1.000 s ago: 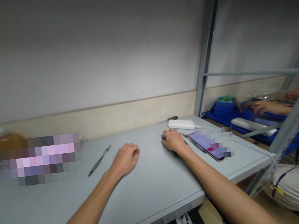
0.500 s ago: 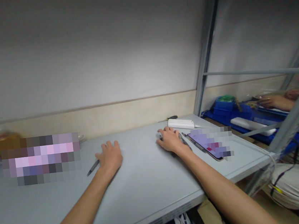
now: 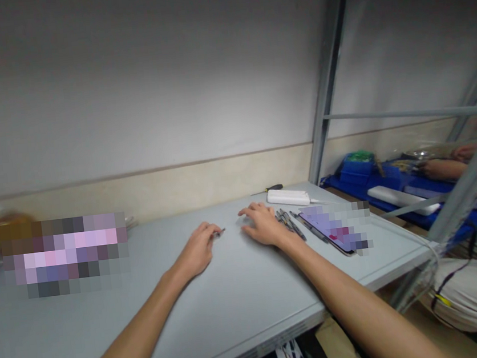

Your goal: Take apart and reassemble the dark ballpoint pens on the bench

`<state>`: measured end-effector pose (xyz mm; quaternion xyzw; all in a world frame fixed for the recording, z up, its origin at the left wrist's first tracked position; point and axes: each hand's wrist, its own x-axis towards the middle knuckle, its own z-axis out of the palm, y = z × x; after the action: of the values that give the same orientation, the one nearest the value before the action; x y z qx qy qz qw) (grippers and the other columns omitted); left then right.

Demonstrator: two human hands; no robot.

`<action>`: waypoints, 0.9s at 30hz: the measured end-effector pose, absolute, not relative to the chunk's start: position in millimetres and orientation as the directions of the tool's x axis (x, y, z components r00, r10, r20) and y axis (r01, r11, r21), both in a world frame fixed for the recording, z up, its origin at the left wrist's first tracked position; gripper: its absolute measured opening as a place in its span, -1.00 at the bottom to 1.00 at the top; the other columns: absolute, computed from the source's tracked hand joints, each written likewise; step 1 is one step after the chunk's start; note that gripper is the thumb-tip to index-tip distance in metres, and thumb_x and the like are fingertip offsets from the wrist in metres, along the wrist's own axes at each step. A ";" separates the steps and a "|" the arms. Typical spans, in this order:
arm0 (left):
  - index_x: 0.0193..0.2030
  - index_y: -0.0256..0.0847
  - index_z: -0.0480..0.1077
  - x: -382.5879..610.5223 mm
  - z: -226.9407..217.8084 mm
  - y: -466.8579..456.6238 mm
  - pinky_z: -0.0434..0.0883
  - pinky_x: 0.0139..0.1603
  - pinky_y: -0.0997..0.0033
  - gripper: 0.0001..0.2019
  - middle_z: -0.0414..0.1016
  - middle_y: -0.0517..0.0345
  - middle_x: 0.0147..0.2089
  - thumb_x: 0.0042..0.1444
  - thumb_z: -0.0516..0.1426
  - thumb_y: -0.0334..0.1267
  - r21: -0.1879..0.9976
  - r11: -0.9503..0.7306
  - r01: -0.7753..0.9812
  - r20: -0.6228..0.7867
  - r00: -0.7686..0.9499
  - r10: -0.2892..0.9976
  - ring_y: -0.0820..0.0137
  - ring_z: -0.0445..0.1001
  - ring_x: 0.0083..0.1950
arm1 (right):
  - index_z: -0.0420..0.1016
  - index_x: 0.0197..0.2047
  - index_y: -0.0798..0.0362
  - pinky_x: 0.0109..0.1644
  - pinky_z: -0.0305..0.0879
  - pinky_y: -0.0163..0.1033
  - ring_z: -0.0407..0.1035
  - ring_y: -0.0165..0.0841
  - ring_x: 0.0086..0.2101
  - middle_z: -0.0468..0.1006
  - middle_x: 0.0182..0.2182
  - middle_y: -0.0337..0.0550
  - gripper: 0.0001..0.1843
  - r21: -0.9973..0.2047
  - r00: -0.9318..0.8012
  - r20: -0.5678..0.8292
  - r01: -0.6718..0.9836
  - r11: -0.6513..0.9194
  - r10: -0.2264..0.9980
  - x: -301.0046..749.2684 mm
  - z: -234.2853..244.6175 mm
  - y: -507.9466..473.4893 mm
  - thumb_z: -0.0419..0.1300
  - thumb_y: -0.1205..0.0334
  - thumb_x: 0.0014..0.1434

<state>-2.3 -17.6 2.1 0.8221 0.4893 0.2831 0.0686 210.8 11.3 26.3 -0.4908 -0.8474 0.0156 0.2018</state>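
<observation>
Just left of frame centre, I've got the pen (image 3: 220, 232), its tip poking out of the left hand (image 3: 197, 251), fingers curled tight around it. The right hand (image 3: 264, 226) lies near, fingers spread flat on the table (image 3: 235, 300), gripping nothing. Just right of it I see a bundle of pens (image 3: 289, 222), then a phone (image 3: 335, 234), with a white box (image 3: 289, 197) behind.

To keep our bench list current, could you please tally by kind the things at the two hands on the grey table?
Pen, held in the left hand: 1
Bunch of pens beside the right hand: 1 (too blurred to count singly)
White oblong box: 1
Screwdriver: 1
Phone: 1
Total: 5
</observation>
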 end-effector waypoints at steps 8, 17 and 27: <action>-0.27 -0.21 0.31 15.8 14.5 -27.7 0.32 -0.20 0.40 -0.88 0.39 0.12 -0.31 0.10 -0.02 -0.39 0.450 -0.568 0.689 0.490 0.341 0.802 0.40 0.36 -0.26 | 0.50 -0.19 0.00 -0.11 0.01 -0.24 0.29 -0.33 -0.20 0.52 -0.29 -0.12 -0.75 -0.246 -0.623 0.312 0.676 0.694 0.717 201.4 24.1 10.2 0.05 0.14 0.17; -0.31 -0.24 0.37 -10.4 24.0 -19.7 0.34 -0.18 0.37 -0.88 0.44 0.09 -0.29 0.06 0.05 -0.28 0.476 -0.501 0.723 0.589 0.161 0.792 0.36 0.39 -0.24 | 0.53 -0.32 0.17 -0.36 0.08 -0.39 0.28 -0.43 -0.45 0.49 -0.49 -0.20 -0.60 -0.517 -0.380 0.410 0.652 0.555 0.829 208.7 26.7 22.6 -0.06 0.12 0.20; -0.31 -0.25 0.38 -0.5 20.8 -21.7 0.32 -0.28 0.43 -0.76 0.46 0.13 -0.38 0.12 -0.01 -0.14 0.578 -0.438 0.688 0.544 0.075 0.835 0.40 0.39 -0.36 | 0.49 -0.22 0.07 -0.19 0.10 -0.34 0.30 -0.37 -0.30 0.52 -0.35 -0.14 -0.69 -0.321 -0.453 0.458 0.718 0.617 0.765 203.2 28.7 11.1 0.10 0.05 0.09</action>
<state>-0.5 -21.7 20.8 0.7281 0.5232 0.4346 0.0846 203.2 11.1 28.7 -0.4356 -0.8514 0.0402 0.2895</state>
